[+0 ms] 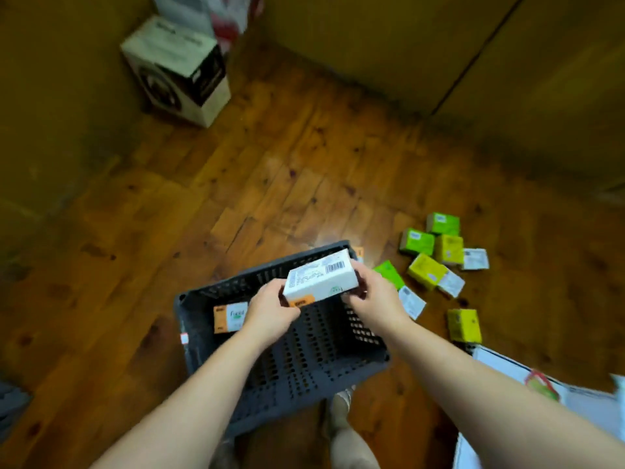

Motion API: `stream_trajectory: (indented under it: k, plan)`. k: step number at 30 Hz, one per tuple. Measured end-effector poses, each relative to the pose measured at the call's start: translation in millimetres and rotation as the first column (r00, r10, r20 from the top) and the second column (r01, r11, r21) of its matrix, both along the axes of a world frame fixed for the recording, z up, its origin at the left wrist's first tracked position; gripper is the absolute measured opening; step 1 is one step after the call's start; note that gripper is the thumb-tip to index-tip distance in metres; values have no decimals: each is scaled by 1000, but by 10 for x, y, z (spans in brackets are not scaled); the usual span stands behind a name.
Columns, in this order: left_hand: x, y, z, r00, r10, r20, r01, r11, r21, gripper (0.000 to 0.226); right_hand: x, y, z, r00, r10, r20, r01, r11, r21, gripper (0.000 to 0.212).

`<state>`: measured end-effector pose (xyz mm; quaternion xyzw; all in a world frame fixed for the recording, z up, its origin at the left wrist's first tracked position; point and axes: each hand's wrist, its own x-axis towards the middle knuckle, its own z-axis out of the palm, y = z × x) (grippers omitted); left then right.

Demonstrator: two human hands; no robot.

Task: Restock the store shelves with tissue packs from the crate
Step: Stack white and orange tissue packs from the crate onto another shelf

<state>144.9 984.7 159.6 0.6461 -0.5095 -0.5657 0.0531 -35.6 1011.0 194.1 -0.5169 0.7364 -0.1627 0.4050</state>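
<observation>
A dark grey slotted crate [304, 360] sits on the wooden floor below me. Above its far side I hold a stack of white-and-orange tissue packs [321, 279], barcode side up. My left hand [270, 309] grips the stack's left end and my right hand [372, 299] grips its right end. One more white-and-orange pack [230, 316] lies inside the crate at its left wall, partly hidden by my left hand.
Several green and yellow tissue packs [436, 258] lie scattered on the floor right of the crate. A white and black carton [176, 69] stands at the far left. Large brown cardboard boxes [389, 38] line the back. A white box [541, 384] sits at the lower right.
</observation>
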Motion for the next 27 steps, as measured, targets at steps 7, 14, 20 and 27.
stream_trajectory:
  k: [7,14,20,27]
  plan:
    - [-249,252,1552,926,-295,-236,235,939,-251,12,-275,812,1471,919,-381,-104,321,874,-366,26]
    - [-631,793,2654,820,-364,-442,268,926,-267,55,-206,1988,2411,683,-699,213,704,552,-446,11]
    - [-1330,1668,3410,653,-557,-513,447,831,-331,26,-366,3086,3013,373,-788,491,882,137,-450,8]
    - [-2273,3094,3777,373,-748,-549,643,635,-427,9,-737,4654,3512,115,-742,660,862,-256,-437,14]
